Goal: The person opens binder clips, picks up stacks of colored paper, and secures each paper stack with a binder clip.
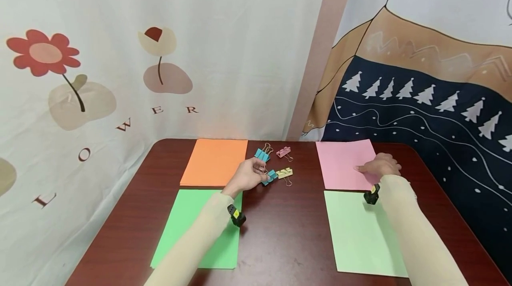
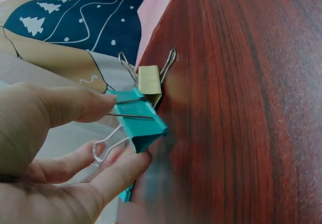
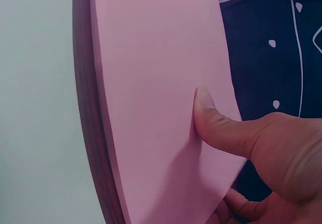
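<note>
Left grip (image 1: 249, 175) is grasping the near teal clip (image 2: 143, 126), thumb above, fingers below. Clip is showing a smooth teal wedge-shaped body, one wire handle lying across its upper face by the thumb, the other silver loop sticking out toward the palm. It is sitting mid-desk (image 1: 284, 232), right beside the yellow clip (image 1: 285, 173); the far teal clip (image 1: 262, 155) and the pink clip (image 1: 283, 152) are lying just behind. Right grip (image 1: 382, 166) is holding the pink paper (image 1: 344, 166) at its right edge, thumb pressing on top, fingers curling at the edge. Paper is looking plain, matte, flat, with the hand's shadow falling across it; it is lying at the desk's far right, behind the pale green paper (image 1: 356, 237).
</note>
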`<state>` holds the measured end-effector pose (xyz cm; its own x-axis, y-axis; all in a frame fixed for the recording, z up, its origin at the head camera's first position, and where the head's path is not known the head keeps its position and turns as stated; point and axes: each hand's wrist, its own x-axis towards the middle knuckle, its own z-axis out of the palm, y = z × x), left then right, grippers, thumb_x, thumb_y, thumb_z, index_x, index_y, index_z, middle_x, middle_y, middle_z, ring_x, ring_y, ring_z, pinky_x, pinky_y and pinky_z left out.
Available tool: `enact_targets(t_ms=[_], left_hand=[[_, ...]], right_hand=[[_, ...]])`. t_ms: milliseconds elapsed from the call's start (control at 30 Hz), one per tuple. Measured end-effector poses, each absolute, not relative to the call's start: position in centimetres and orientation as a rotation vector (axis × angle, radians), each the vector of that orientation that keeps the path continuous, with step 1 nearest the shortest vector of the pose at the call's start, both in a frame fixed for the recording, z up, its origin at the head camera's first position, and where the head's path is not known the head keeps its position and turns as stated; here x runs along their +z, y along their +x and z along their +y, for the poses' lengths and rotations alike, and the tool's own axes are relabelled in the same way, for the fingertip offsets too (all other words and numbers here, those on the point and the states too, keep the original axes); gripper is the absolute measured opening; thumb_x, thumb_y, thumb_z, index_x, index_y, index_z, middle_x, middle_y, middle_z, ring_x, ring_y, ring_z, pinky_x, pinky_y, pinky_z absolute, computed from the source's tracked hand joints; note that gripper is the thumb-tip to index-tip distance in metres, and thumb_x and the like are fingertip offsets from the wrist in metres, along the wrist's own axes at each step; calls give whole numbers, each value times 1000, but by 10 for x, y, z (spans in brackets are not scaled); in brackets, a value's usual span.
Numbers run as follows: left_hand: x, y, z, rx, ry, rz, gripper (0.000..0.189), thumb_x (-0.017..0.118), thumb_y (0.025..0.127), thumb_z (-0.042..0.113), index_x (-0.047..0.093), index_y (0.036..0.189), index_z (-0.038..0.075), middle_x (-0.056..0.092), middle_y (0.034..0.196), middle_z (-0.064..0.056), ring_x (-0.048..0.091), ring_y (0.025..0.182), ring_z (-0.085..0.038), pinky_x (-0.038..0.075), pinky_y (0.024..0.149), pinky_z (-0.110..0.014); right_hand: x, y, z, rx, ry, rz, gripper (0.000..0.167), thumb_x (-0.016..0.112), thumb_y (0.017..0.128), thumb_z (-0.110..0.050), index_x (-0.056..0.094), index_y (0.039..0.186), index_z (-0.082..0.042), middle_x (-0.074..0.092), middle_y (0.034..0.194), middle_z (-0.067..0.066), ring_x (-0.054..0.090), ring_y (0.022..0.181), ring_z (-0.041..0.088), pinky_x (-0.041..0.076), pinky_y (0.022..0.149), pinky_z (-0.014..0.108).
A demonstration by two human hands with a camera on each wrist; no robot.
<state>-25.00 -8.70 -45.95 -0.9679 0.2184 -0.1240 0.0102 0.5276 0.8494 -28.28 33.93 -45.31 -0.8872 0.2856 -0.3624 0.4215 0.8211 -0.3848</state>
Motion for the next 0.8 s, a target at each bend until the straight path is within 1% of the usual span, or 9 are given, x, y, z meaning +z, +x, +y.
enact_targets(t_ms=[100,200,333,467,567,633,667,733,800], left_hand=[[-458,-247,-88,1455,185,2514,48,79,89,16,61,131,1,71,110,-9,68,100,-22,56,88,-37],[-457,-246,-89,1519,144,2449,52,78,91,17,59,136,0,70,112,-10,67,100,-21,57,85,-33],[-458,-245,-91,1596,63,2358,58,78,92,17,56,140,-4,69,113,-12,67,96,-18,60,82,-29],[-459,-244,-92,1653,0,2267,59,78,91,19,56,139,-6,68,117,-16,70,96,-19,62,84,-34],[-458,-243,-93,1705,-38,2194,60,77,93,22,54,140,-7,69,123,-19,71,105,-24,61,89,-39],[-457,-243,-93,1737,-67,2154,59,75,94,22,53,140,-7,69,126,-19,70,111,-27,61,91,-40],[-457,-243,-93,1752,-81,2137,57,74,95,22,54,139,-7,69,126,-20,69,112,-27,61,92,-39],[-456,-243,-94,1773,-95,2116,53,72,96,21,55,137,-7,69,124,-19,69,110,-26,61,91,-39],[-456,-243,-94,1794,-102,2098,49,72,96,20,56,134,-7,70,121,-19,70,106,-25,61,90,-38]], right_hand=[[-453,-283,341,-680,525,2707,103,78,84,-45,27,139,26,32,133,49,34,115,57,45,92,62],[-453,-283,341,-708,546,2689,107,78,84,-45,23,143,25,24,142,52,25,128,64,43,101,68],[-453,-281,339,-711,576,2682,111,78,84,-45,18,146,25,18,146,53,20,134,66,39,106,71],[-452,-280,337,-722,586,2688,113,78,84,-47,17,146,25,26,142,48,26,129,62,40,104,69],[-452,-278,337,-753,579,2696,103,79,83,-47,29,141,22,37,133,42,34,121,57,44,97,65],[-452,-278,337,-770,569,2706,92,80,83,-48,40,132,19,46,125,37,42,113,51,48,89,59],[-452,-277,338,-774,562,2713,87,81,82,-48,44,127,17,49,120,34,45,108,48,49,85,55],[-451,-276,340,-779,546,2725,83,81,82,-48,47,122,16,52,115,32,49,103,44,51,82,51],[-452,-277,343,-792,536,2721,84,81,82,-48,46,123,16,52,115,32,51,103,43,53,84,52]])
